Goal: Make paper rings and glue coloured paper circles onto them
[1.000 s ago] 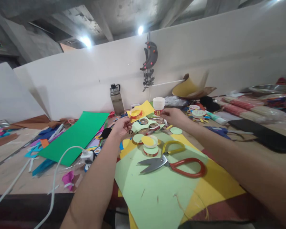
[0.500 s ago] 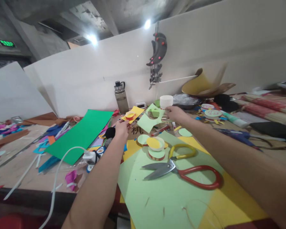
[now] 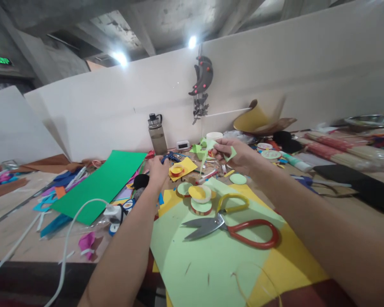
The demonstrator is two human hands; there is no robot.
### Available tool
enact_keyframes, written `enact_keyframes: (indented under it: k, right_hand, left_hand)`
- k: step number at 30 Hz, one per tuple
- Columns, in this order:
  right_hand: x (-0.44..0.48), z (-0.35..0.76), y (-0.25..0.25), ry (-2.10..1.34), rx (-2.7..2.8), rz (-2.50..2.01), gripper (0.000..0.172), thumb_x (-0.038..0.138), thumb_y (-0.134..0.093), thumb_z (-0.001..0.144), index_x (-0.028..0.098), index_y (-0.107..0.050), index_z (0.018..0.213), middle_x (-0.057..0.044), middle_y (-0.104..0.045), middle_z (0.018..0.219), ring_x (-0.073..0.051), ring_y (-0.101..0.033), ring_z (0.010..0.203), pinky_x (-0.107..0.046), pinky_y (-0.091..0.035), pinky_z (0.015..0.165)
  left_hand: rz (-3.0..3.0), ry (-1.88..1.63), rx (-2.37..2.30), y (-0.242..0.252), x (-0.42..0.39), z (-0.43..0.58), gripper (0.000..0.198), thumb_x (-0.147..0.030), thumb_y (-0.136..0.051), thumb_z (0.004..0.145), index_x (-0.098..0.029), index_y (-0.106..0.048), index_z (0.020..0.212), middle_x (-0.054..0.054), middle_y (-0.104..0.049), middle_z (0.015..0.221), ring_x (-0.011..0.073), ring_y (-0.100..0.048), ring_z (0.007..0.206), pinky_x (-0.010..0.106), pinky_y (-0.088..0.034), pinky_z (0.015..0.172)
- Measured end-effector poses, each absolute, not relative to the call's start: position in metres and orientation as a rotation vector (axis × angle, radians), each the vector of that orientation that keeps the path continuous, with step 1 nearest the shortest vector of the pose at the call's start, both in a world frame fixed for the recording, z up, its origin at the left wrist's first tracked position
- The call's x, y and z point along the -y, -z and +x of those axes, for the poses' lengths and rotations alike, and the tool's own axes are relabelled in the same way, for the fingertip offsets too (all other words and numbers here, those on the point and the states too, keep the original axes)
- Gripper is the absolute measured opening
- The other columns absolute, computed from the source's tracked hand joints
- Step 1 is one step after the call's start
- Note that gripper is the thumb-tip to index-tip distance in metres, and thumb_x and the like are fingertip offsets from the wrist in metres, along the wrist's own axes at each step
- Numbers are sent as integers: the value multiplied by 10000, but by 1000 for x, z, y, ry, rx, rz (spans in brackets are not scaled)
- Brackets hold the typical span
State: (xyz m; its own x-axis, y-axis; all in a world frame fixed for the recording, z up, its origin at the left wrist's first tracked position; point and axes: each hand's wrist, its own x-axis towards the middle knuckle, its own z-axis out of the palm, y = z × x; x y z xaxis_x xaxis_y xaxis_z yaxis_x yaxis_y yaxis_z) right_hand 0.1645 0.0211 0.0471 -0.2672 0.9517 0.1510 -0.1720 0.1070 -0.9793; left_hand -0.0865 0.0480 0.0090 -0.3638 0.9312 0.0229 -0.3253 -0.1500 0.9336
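My right hand (image 3: pixel 228 151) grips a light green paper scrap (image 3: pixel 207 154), raised in front of the white cups (image 3: pixel 214 136). Farther left, my left hand (image 3: pixel 159 166) reaches beside a dark blue object (image 3: pixel 170 158); its fingers are partly hidden, and whether it holds anything is unclear. A tape roll (image 3: pixel 177 170) sits on a yellow paper piece (image 3: pixel 188 167) right of that hand. Nearer me, scissors (image 3: pixel 222 220) with one yellow and one red handle lie spread on a large light green sheet (image 3: pixel 179 256). Paper circles (image 3: pixel 201 194) are piled above the blades.
A green sheet (image 3: pixel 99 183) and a white cable (image 3: pixel 65 243) lie on the left. The bottle (image 3: pixel 158 135) stands by the back wall. Wrapped rolls (image 3: pixel 331 149) and a black object (image 3: pixel 355 183) are on the right.
My right hand has lifted the cut green paper off the table. My left hand has moved from the tape roll toward the dark blue object. The camera view has shifted slightly.
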Motion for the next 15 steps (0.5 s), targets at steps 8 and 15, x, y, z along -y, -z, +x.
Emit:
enact_keyframes:
  k: [8, 15]
  right_hand:
    - [-10, 152, -47, -1510, 1490, -678, 228, 337, -716, 764, 197, -537, 774, 19, -542, 677, -81, -470, 528, -204, -372, 445]
    - [-59, 167, -5, -687, 1887, -1351, 395, 461, -404, 955, 151, -647, 928, -125, -680, 932, -212, -628, 810, -318, -504, 664]
  left_hand:
    - [962, -1107, -765, -24, -22, -50, 306, -353, -821, 655, -138, -675, 817, 46, -655, 686, 147, -608, 598, 247, -476, 580]
    - [924, -1422, -694, -27, -25, -58, 271, -262, -837, 631, -154, -623, 757, -30, -584, 588, 78, -513, 458, 208, -416, 459]
